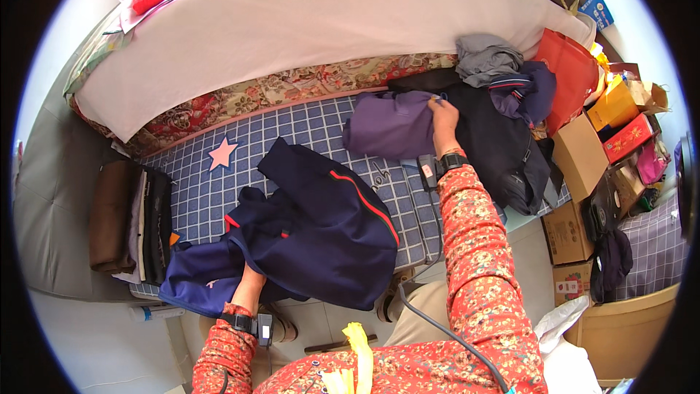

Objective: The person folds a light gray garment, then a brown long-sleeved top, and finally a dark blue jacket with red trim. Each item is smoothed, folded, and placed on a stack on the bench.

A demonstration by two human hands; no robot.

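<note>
A dark navy garment (328, 230) with a red and green stripe lies loosely spread on the blue checked mat. My left hand (254, 278) reaches under its near left edge, so the fingers are hidden. Beside that hand a brighter blue garment (202, 268) hangs over the mat's front edge. Farther right, my right hand (444, 117) pinches the right edge of a purple folded garment (385, 126), where a small yellowish spot shows. Just right of this hand lies a black garment or bag (486, 137).
At the left stands a row of folded clothes (117, 219). A grey crumpled cloth (486, 57) and a striped-collar garment (525, 90) top the right pile. Cardboard boxes (569, 232) and a red paper bag (569, 76) crowd the right. A cable (421, 312) runs from my right wrist.
</note>
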